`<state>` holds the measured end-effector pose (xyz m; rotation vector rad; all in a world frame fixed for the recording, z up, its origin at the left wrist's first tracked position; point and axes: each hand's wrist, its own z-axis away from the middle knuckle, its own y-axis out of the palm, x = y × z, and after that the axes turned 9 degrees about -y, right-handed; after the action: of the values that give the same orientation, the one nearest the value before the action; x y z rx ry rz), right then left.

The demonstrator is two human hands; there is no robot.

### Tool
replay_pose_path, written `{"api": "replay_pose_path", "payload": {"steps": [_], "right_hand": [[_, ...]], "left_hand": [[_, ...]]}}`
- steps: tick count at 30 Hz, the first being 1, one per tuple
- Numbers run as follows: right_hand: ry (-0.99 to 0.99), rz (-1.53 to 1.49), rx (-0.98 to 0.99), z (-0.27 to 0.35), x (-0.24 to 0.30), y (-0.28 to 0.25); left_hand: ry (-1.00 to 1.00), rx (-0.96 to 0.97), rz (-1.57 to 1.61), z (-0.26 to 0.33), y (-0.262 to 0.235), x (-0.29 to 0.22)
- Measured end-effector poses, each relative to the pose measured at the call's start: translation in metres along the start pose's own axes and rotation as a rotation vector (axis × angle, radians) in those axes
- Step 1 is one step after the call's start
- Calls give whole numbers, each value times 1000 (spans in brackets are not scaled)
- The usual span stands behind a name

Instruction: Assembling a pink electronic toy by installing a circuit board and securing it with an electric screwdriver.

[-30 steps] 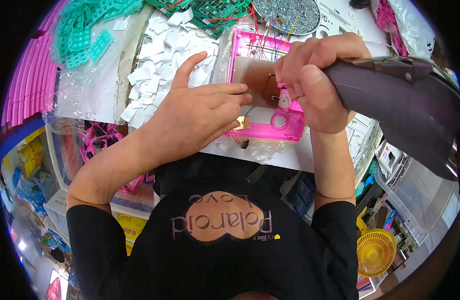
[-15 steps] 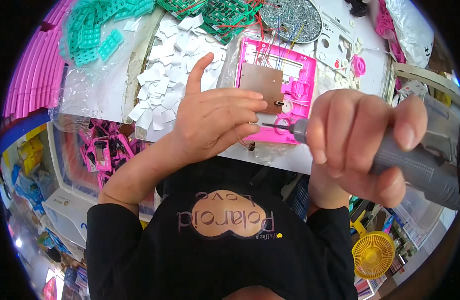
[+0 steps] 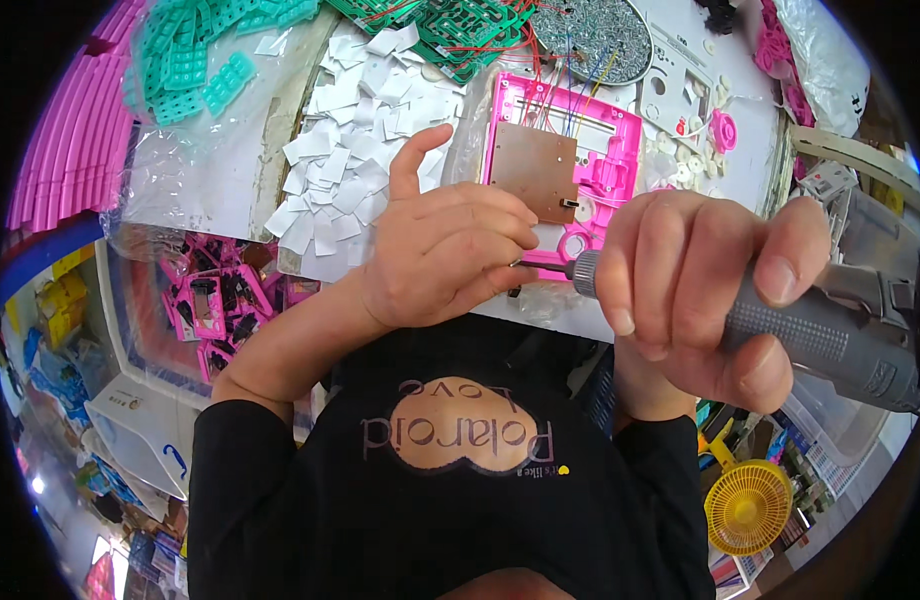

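Observation:
My right hand (image 3: pixel 700 290) is wrapped round a grey electric screwdriver (image 3: pixel 800 325), its dark bit (image 3: pixel 550 267) pointing left. At the bit's tip, my left hand (image 3: pixel 450 245) has thumb and fingers pinched together, little finger raised. Whatever lies in that pinch is too small or hidden to make out. Just beyond the bit, a pink plastic housing (image 3: pixel 625 150) rests on the white table. Inside it sits a brown circuit board (image 3: pixel 533 170) with red, blue and yellow wires running off its far edge.
White paper pieces (image 3: pixel 350 165) lie left of the housing. Green circuit boards (image 3: pixel 450 30) and a tray of small metal screws (image 3: pixel 595 40) stand behind it. Teal keypads (image 3: pixel 185 80) are at far left. A bin of pink parts (image 3: pixel 220 300) stands below the table's edge.
The screwdriver has shifted left and its bit has come to my left fingertips. My left hand has moved slightly right, its fingers more bent. The view has shifted a little.

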<state>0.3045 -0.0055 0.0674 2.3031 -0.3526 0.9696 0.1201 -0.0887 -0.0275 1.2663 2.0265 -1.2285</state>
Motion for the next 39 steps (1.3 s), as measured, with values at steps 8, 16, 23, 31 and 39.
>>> {"api": "replay_pose_path", "payload": {"steps": [8, 16, 23, 31, 39], "right_hand": [[-42, 340, -65, 18, -27, -14], [7, 477, -92, 24, -35, -4], [8, 477, 22, 23, -41, -6], [-39, 199, 96, -5, -8, -6], [-30, 222, 68, -1, -20, 1]], "left_hand": [[-250, -84, 95, -2, -31, 15], [-257, -4, -41, 0, -26, 12], [-221, 46, -180, 3, -17, 10], [-214, 81, -166, 0, -3, -2], [-156, 16, -222, -3, -2, -2]]}}
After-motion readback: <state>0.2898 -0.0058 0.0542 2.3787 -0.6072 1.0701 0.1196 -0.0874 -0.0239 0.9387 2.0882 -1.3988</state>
